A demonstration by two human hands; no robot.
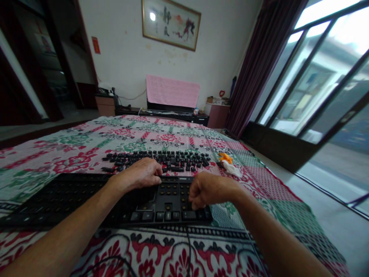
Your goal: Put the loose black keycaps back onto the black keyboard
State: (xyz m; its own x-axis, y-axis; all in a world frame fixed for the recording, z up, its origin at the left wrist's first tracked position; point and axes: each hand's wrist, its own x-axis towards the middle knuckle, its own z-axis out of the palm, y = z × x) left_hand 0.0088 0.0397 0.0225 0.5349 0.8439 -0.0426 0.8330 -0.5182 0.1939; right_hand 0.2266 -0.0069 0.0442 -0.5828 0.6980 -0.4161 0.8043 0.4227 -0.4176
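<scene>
A black computer keyboard (168,196) lies across the patterned cloth in front of me, many of its keycaps off and the sockets bare. Some caps remain along its near row. My left hand (145,173) is curled over the keyboard's far edge, thumb on the near side and fingers bent beyond it. Above the number pad, my right hand (206,188) is pinched closed with fingertips down at the keys; whatever it holds is hidden. Loose black keycaps (177,168) lie in rows just beyond the keyboard.
An orange cloth (225,157) and a white crumpled tissue (231,168) lie right of the loose keycaps. A cable (188,246) runs from the keyboard toward me over the patterned cloth (161,138). Low furniture with a pink towel (173,90) stands by the wall.
</scene>
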